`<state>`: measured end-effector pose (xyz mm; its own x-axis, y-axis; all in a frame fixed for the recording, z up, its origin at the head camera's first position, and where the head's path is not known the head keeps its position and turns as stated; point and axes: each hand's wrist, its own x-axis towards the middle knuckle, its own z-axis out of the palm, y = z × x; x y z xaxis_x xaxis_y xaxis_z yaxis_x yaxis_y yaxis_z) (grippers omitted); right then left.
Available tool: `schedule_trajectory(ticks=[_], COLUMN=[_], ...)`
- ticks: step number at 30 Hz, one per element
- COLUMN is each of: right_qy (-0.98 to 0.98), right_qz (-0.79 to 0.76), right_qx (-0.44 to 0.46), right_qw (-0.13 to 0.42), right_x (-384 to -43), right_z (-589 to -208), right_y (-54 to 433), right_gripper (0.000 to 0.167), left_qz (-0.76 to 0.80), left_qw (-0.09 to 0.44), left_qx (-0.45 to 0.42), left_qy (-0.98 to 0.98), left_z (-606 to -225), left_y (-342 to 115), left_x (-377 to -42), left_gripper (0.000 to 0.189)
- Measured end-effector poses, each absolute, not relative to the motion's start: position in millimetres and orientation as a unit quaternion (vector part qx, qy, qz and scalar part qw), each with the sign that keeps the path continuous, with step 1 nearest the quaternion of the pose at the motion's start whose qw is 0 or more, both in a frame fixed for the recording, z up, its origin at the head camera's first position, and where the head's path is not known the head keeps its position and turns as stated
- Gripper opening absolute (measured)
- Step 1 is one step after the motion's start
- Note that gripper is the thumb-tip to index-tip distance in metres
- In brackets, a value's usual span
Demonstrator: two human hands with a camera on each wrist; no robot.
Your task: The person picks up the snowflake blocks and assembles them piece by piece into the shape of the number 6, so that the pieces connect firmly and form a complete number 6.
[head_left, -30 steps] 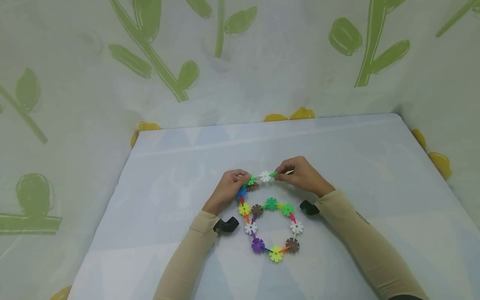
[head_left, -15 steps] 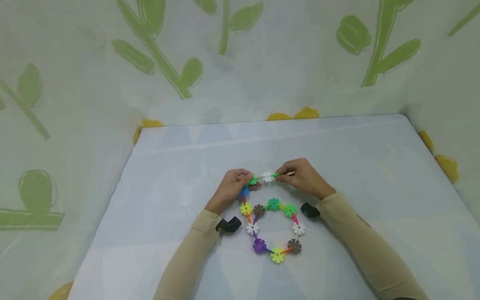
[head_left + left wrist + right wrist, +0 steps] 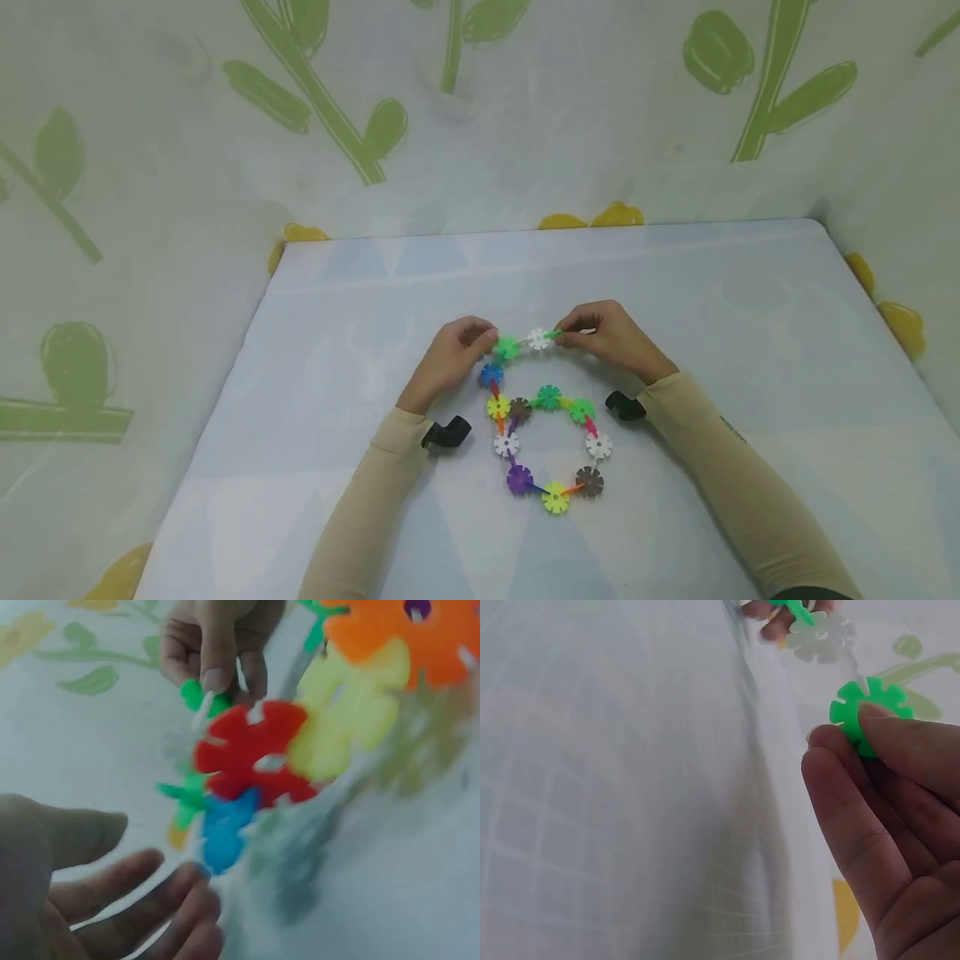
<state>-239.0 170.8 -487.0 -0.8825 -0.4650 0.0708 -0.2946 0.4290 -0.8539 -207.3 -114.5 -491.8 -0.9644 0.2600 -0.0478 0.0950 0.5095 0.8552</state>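
Note:
A chain of notched, flower-shaped plastic discs lies in a ring, with a curved branch rising from its left side. My right hand (image 3: 611,337) pinches a green disc (image 3: 847,712) at the branch's end between thumb and fingers. Beside it on the branch come a white disc (image 3: 537,338), another green disc (image 3: 507,347), a blue disc (image 3: 491,374) and a red disc (image 3: 251,754). My left hand (image 3: 452,354) is just left of the branch, its fingers spread and loosely bent with nothing between them; a fingertip is close to the blue disc, and contact is unclear.
The ring includes a purple disc (image 3: 520,480), a yellow disc (image 3: 556,498) and a brown disc (image 3: 589,482). It lies on a pale patterned tabletop (image 3: 360,333), bounded at the back by a wall (image 3: 570,125) with leaf drawings. Black wrist devices (image 3: 448,432) show at both cuffs.
My left hand has let go of the branch near the green and blue discs and drawn slightly left. The right hand keeps its pinch. The head view has tilted down a little.

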Motion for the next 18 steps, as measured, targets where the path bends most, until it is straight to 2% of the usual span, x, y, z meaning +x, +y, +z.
schedule_trajectory(ticks=[2, 4, 7, 9, 12, 15, 18], right_qy=[0.841, 0.841, 0.839, 0.840, 0.842, 0.845, 0.843], right_qz=[-0.487, -0.487, -0.492, -0.493, -0.493, -0.490, -0.492], right_qx=[-0.220, -0.217, -0.212, -0.209, -0.202, -0.199, -0.201], right_qw=[0.090, 0.090, 0.092, 0.091, 0.086, 0.082, 0.084], right_x=[-239.4, -239.8, -240.1, -240.7, -241.8, -243.2, -243.9], right_z=[-487.2, -488.3, -490.6, -492.2, -494.2, -495.9, -495.8], right_y=[170.6, 170.4, 170.8, 171.7, 173.1, 174.2, 174.5], right_gripper=[0.006, 0.007, 0.009, 0.010, 0.009, 0.007, 0.007], left_qz=[0.435, 0.384, 0.302, 0.228, 0.103, 0.014, -0.035], left_qw=[0.031, -0.002, 0.016, 0.029, 0.004, -0.030, -0.027], left_qx=[0.120, 0.154, 0.242, 0.314, 0.409, 0.459, 0.470], left_qy=[0.892, 0.911, 0.922, 0.921, 0.907, 0.888, 0.882], left_z=[-479.3, -466.9, -456.1, -455.5, -460.9, -468.4, -474.6], left_y=[-113.8, -107.1, -86.9, -70.6, -49.7, -36.6, -31.6], left_x=[-198.4, -183.1, -152.3, -130.6, -103.3, -86.1, -77.2], left_gripper=[0.029, 0.023, 0.022, 0.028, 0.042, 0.050, 0.047])
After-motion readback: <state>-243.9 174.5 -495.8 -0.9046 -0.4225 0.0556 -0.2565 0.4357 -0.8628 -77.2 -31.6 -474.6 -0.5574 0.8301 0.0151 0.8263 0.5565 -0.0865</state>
